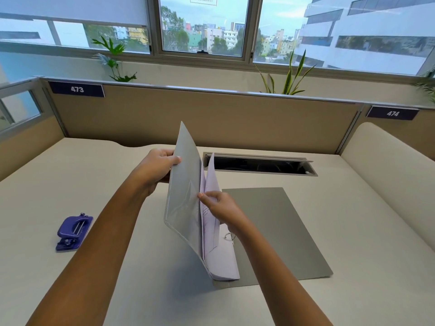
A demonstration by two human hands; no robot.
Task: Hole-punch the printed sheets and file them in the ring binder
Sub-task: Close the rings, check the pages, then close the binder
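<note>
Left hand: the left hand (160,165) is gripping the far edge of the front cover (184,203), its fingers curled round that edge, and is holding the cover raised almost upright.
Right hand: the right hand (221,208) is pinching the edge of the sheets (211,177) between thumb and forefinger, with the other fingers curled in, just right of the raised cover.
Ring binder: the grey ring binder (270,274) is lying open in the middle of the desk (353,231), and its back cover (277,220) is resting flat to the right.
Sheets: the pale sheets are standing fanned inside the binder, leaning against the raised front cover; faint print is showing on one of them.
Rings: one metal ring (230,236) is showing just under the right wrist; whether it is open or closed cannot be told.
Hole punch: the purple hole punch (74,232) is sitting on the desk well to the left, apart from the binder and both hands.
Far side: a long cable slot (259,164) is lying open in the desk behind the binder, and a tan partition (211,118) is carrying number plates 473 (76,89) and 474 (392,113).
Beyond: leafy plants (288,78) are standing below a window (202,27).
</note>
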